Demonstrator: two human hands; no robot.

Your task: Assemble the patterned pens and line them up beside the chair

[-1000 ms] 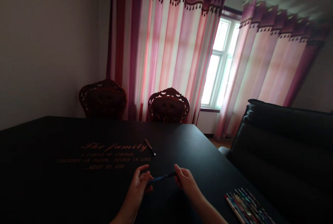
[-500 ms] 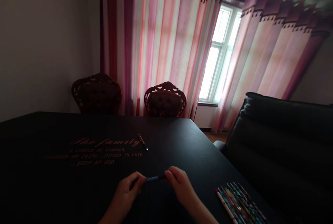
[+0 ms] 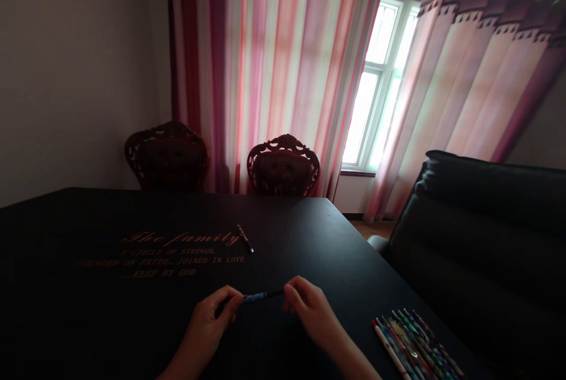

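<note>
Over the near part of a black table [image 3: 336,262], my left hand [image 3: 211,320] and my right hand [image 3: 309,309] pinch the two ends of a blue pen [image 3: 256,296] held level between them. Both hands have their fingers closed on it. A second pen [image 3: 244,238] lies alone farther back, beside gold lettering on the tabletop. A row of several patterned pens [image 3: 413,342] lies at the near right corner, just right of my right forearm.
A dark padded chair [image 3: 477,233] stands close at the table's right side. Two carved wooden chairs [image 3: 283,165] stand behind the far edge, before pink striped curtains and a bright window [image 3: 375,91]. The room is dim.
My hands have drawn closer together along the blue pen, so less of it shows between them. The camera has tilted slightly; the loose pens lie where they were.
</note>
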